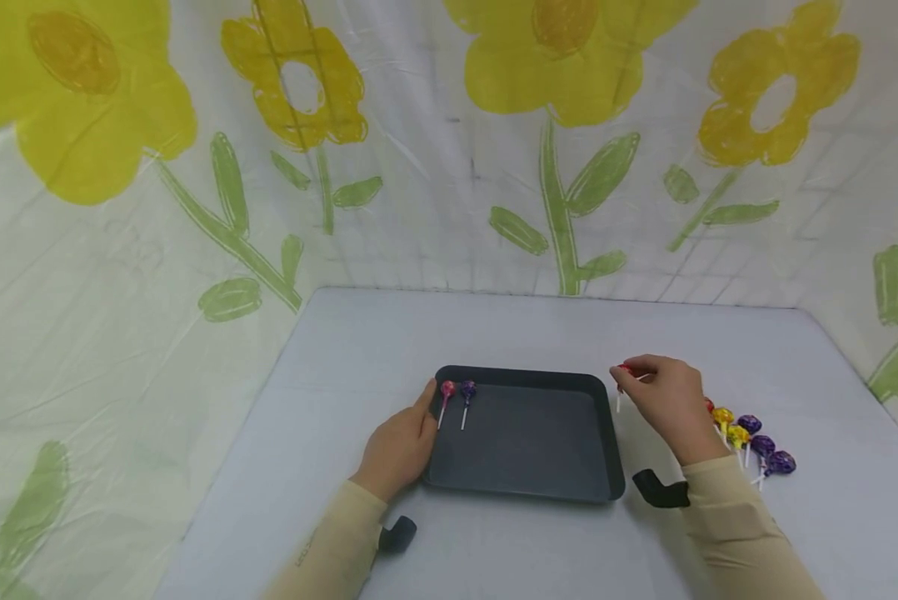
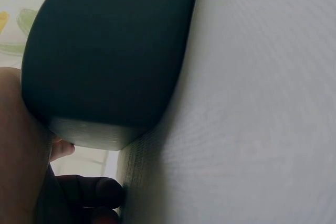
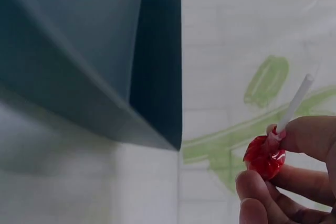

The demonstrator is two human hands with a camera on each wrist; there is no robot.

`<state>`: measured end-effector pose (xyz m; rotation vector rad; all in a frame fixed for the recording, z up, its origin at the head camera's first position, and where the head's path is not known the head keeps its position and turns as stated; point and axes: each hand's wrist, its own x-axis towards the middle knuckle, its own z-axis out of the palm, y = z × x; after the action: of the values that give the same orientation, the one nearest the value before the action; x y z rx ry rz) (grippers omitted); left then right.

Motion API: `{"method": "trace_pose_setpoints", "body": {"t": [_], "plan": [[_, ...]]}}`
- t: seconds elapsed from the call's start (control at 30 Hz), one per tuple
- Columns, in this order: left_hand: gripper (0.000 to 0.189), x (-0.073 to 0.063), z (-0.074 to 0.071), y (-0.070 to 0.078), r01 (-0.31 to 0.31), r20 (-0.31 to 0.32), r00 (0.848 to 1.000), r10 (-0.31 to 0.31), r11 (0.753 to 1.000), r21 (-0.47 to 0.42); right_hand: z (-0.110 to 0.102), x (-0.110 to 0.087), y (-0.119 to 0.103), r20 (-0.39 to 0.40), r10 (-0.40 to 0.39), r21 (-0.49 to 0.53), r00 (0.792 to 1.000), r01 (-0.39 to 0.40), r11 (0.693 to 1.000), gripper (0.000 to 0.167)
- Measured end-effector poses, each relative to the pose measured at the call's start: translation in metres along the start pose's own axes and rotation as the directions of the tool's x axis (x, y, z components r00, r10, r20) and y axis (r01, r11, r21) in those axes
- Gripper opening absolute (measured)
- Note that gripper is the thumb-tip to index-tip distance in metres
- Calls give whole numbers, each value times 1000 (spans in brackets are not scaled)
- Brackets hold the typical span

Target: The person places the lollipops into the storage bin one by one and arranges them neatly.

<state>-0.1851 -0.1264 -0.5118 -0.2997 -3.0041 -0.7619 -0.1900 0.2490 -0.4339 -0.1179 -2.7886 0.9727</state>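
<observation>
A dark grey tray (image 1: 524, 442) lies on the table, and my left hand (image 1: 400, 446) holds its left edge, index finger stretched along the rim. In the left wrist view the tray's wall (image 2: 105, 51) hides much of that hand. Two lollipops lie in the tray's upper left corner, a pink-red one (image 1: 447, 389) and a purple one (image 1: 468, 389), sticks pointing down. Beyond the tray's right edge, my right hand (image 1: 662, 400) pinches a red-wrapped lollipop (image 3: 266, 157) between thumb and fingers. Its white stick points up in the right wrist view.
To the right, partly behind the right forearm, several lollipops lie in a pile, among them a yellow one (image 1: 737, 435) and a purple one (image 1: 780, 462). A white curtain (image 1: 434, 217) with yellow flowers hangs behind the table (image 1: 494, 550).
</observation>
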Motion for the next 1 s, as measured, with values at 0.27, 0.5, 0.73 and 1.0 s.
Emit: {"method": "trace_pose_setpoints", "body": {"t": [0.27, 0.5, 0.73, 1.0], "plan": [[58, 0, 0, -2, -6, -7, 1000, 6, 1000, -2, 10, 1, -15, -17, -97, 31, 995, 98, 995, 31], [58, 0, 0, 0, -4, -6, 1000, 4, 1000, 1, 22, 3, -27, -9, -146, 59, 989, 146, 988, 25], [58, 0, -2, 1, -8, -3, 1000, 8, 1000, -8, 32, 4, -37, 2, -168, 92, 986, 167, 982, 20], [58, -1, -3, 1, -3, -3, 1000, 3, 1000, -2, 46, 6, -47, 49, -199, 131, 979, 191, 973, 19]]}}
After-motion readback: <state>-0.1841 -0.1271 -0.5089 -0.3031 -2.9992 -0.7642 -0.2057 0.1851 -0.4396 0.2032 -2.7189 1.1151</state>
